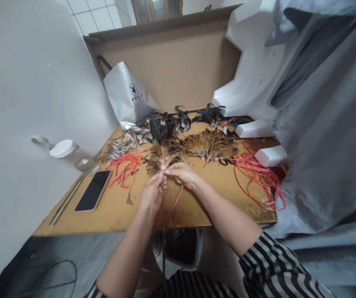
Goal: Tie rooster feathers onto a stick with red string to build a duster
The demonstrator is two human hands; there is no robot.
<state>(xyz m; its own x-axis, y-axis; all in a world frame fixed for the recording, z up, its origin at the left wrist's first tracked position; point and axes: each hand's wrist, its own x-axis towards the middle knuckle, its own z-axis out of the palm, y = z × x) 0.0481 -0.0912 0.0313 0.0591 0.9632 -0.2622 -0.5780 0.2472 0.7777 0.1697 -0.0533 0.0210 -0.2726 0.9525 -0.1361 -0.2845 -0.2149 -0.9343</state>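
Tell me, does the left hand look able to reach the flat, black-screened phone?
Probably yes: nothing tall stands between the left hand and phone, though that hand is busy at the brown-and-black feather bundle.

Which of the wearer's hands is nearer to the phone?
The left. The left hand is to the right of the phone, not touching it; the right hand is farther right, at the base of the feather bundle.
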